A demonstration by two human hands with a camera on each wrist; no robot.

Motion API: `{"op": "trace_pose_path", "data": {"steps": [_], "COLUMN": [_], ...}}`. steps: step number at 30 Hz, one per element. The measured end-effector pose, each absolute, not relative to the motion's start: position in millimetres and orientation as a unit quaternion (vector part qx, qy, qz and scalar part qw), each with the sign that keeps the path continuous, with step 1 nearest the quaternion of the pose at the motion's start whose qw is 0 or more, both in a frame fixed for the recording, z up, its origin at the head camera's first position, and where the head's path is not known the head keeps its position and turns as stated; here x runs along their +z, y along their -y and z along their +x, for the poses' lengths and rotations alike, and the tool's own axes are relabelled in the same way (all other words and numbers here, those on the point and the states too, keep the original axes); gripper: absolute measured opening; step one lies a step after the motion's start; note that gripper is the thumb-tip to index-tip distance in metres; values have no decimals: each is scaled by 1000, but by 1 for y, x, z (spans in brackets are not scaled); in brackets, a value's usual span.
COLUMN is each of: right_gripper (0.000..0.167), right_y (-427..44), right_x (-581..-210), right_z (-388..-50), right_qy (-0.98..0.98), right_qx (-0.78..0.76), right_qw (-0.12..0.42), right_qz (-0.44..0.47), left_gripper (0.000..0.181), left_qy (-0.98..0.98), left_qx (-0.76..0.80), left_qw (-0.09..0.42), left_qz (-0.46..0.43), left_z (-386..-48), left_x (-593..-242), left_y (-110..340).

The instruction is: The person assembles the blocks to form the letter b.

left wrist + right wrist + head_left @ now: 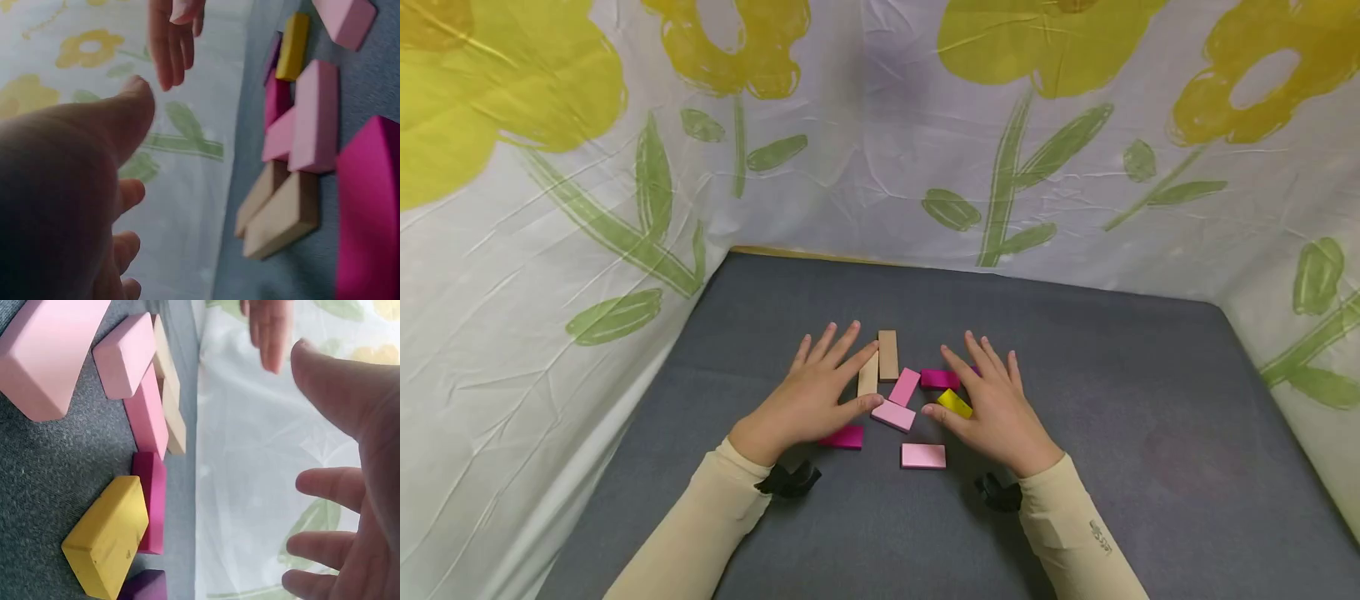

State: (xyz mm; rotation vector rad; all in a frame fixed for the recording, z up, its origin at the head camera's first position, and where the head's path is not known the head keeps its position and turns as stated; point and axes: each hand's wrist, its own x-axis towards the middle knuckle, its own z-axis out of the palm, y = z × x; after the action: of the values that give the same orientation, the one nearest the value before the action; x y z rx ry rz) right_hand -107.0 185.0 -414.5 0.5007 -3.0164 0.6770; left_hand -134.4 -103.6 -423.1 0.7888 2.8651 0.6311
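Both hands are held over a group of small rectangular blocks, fingers spread, with nothing in either. Beneath and beside the left hand (808, 398) are a magenta block (846, 437) and a light wooden block (868, 379); a tan wooden block (888, 357) stands against that one. Nearest the right hand (1000, 408) are a yellow block (953, 403) and another magenta block (937, 379). Between the hands lie a pink block (905, 387), a lighter pink block (892, 415) and a pale pink block (923, 456). A purple block (145, 586), mostly covered in the head view, shows in the right wrist view.
The blocks lie on a table with a dark grey cloth (1120, 400). A white curtain (865, 192) with yellow flowers and green leaves surrounds its back and sides. Black straps, one being a left wrist strap (790, 481), sit at both cream sleeves.
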Motion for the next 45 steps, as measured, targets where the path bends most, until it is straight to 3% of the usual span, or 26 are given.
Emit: {"op": "trace_pose_path", "data": {"steps": [21,45], "right_gripper": [73,52], "right_y": [-170,-142], "right_x": [-421,-427], "right_z": [-118,-158], "right_qy": [956,959], "right_qx": [231,218], "right_qw": [8,-34], "right_qz": [179,178], "left_gripper": [48,35], "left_qy": [-923,-920], "left_qx": [248,286], "left_qw": [112,57], "left_qz": [273,263], "left_z": [-149,-144], "left_x": [-472,-483], "left_y": [105,116]}}
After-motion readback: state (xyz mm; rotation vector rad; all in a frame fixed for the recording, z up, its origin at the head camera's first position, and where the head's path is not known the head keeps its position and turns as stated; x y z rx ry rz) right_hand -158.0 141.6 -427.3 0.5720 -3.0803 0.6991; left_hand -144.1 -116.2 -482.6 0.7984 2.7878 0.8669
